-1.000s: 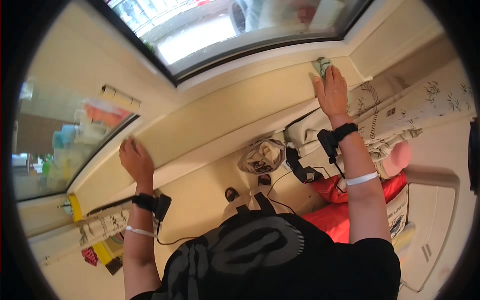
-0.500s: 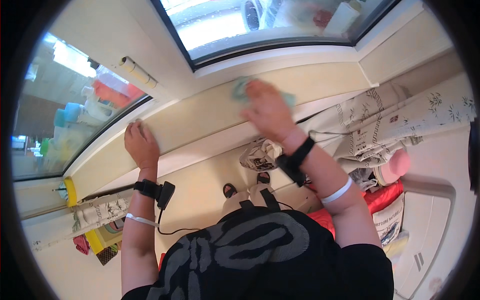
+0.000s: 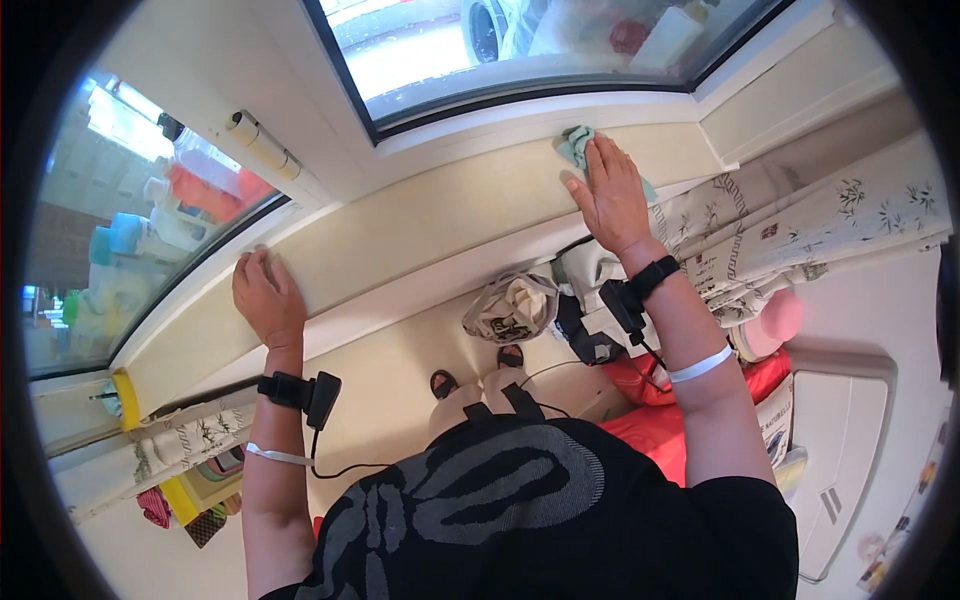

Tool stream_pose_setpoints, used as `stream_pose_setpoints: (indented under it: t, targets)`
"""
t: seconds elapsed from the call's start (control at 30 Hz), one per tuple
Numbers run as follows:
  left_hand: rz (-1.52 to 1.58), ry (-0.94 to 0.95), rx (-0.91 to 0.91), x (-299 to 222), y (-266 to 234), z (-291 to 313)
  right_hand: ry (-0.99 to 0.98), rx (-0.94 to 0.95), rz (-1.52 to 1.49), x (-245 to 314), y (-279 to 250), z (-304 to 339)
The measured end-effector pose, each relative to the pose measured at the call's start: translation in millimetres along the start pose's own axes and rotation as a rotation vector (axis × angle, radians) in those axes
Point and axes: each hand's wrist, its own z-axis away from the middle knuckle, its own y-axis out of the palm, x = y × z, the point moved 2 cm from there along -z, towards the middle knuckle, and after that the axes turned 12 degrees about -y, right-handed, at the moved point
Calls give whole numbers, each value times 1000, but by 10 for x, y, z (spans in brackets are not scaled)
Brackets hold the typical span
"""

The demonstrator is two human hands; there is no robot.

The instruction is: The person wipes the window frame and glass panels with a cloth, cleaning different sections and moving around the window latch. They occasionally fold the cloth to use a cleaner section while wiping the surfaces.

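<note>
A long cream windowsill [image 3: 440, 220] runs below the window frame. Toward its right end, my right hand [image 3: 617, 200] presses a light green cloth [image 3: 577, 146] against the surface. The cloth is bunched beyond the fingertips, and a bit of it shows beside the little finger; the rest lies hidden under the palm. My left hand [image 3: 268, 300] rests on the left part of the sill with nothing in it, its fingers bent a little over the surface.
Windowpanes [image 3: 520, 70] rise behind the sill, with a hinge [image 3: 262, 145] on the frame. Patterned curtains [image 3: 800, 230] hang at the right. Below stand a bunched cloth bag [image 3: 512, 308], a red bag [image 3: 650, 430] and a white bin-like box [image 3: 840, 440]. A yellow-edged item [image 3: 126, 400] sits at the sill's left end.
My right hand has slid the cloth rightward along the sill, toward its right end. My left hand stays on the sill, and the whole view has shifted slightly.
</note>
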Motion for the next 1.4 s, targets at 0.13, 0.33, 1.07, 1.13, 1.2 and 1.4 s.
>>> stream_pose_setpoints:
  t: [0.13, 0.33, 1.07, 1.13, 1.2, 1.4]
  targets:
    - [20, 24, -18, -28, -29, -7, 2, -4, 2, 14, -24, -37]
    - [-40, -23, -18, -15, -35, 26, 34, 16, -55, 429, 143, -149]
    - [77, -39, -53, -91, -63, 51, -132, 94, -286, 1423, 195, -448]
    - [173, -62, -53, -66, -58, 48, -265, 120, -394, 2010, 236, -669]
    - [191, -67, -68, -70, -86, 46, -355, 124, -418, 2367, 289, -828]
    - [544, -145, -89, 218, -462, 216, -631, 290, -487, 2160, 399, -1097]
